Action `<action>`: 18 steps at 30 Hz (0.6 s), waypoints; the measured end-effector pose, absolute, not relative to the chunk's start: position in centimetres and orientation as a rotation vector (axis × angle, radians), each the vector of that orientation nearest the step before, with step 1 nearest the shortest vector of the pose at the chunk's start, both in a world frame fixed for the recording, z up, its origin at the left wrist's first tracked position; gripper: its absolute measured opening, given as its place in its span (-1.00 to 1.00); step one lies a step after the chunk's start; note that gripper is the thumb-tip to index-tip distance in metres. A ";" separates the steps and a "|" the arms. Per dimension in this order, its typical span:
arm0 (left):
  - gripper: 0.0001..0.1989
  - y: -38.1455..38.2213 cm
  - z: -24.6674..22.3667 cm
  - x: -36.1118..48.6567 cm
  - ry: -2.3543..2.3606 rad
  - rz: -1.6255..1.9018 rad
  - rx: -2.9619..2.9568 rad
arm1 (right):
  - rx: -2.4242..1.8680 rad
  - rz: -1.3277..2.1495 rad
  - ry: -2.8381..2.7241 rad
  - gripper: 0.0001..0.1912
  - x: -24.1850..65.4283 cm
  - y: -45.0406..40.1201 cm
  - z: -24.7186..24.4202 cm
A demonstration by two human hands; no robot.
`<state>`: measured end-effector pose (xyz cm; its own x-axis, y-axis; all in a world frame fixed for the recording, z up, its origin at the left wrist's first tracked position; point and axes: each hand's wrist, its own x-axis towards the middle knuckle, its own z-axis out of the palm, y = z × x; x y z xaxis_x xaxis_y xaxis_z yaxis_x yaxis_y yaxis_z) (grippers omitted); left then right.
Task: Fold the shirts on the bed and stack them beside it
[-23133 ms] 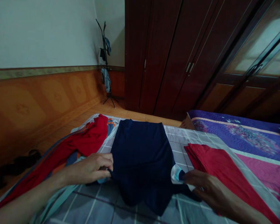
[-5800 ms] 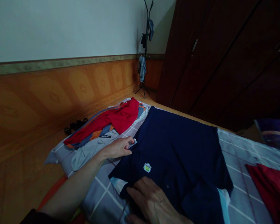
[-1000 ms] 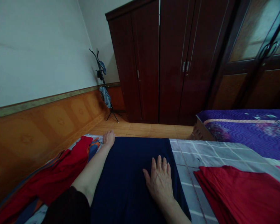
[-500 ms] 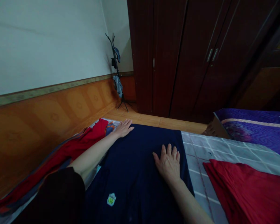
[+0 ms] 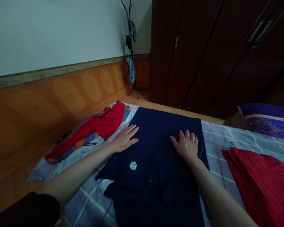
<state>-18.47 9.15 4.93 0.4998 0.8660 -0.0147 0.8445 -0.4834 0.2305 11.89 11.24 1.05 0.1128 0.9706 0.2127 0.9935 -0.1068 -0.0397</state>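
Observation:
A dark navy short-sleeved shirt [image 5: 153, 151] lies spread on a bed with a grey checked sheet [image 5: 85, 201]. It bears a small white and yellow-green badge, and light blue shows at its sleeve edge. My left hand [image 5: 125, 138] rests flat on the shirt's left edge, fingers stretched out. On the right side of the shirt, my right hand [image 5: 186, 145] lies palm down with its fingers spread. Neither hand grips the cloth.
Red, grey and orange clothes [image 5: 109, 121] lie along the left side of the bed. Folded red cloth [image 5: 262, 179] is at the right. Beyond stand a coat rack [image 5: 132, 47], a dark wardrobe [image 5: 191, 53] and something covered in purple quilted fabric [image 5: 269, 121].
My left hand has slid from the shirt's far left corner back toward me along its edge. My right hand stays flat on the shirt. The view has tilted down and shifted left.

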 end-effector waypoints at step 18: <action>-0.84 -1.8 9.0 -17.9 0.752 0.342 2.662 | -1.768 -0.073 -2.500 -0.34 6.4 7.4 1.9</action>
<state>-17.87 -1.80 8.97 0.8299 0.5416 0.1336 0.4565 -0.7970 0.3955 6.36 7.44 1.88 -0.3312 0.9391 0.0916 0.9429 0.3331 -0.0067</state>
